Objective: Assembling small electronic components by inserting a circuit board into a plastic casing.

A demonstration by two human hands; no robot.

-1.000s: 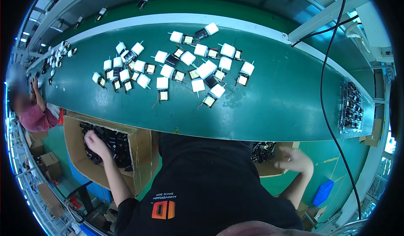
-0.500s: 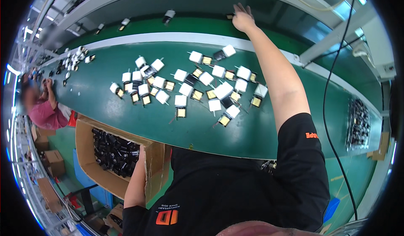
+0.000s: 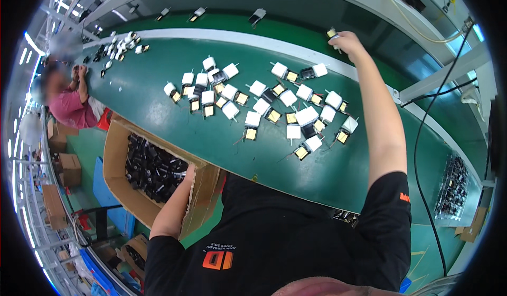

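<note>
At the far right of the raised back strip, my right hand (image 3: pixel 347 43) has its fingers closed round a small white component with a yellowish label (image 3: pixel 331 33). My left hand (image 3: pixel 189 174) reaches over the edge of a cardboard box (image 3: pixel 203 201), beside many small black parts (image 3: pixel 153 166) inside it. The left fingers are hidden there. Between my arms, many white components with black or yellow ends and thin wires (image 3: pixel 306 116) lie loose on the green worktable (image 3: pixel 211 148).
Several more components (image 3: pixel 257 16) lie spaced along the green back strip (image 3: pixel 296 32). A person in a red shirt (image 3: pixel 79 108) works at the left, near another pile (image 3: pixel 124 45). A black cable (image 3: pixel 417 137) hangs at the right, near a clear bag of parts (image 3: pixel 454 188).
My right hand, earlier spread beside a component on the back strip, has closed on it. The left hand stays at the box. The whole view has shifted.
</note>
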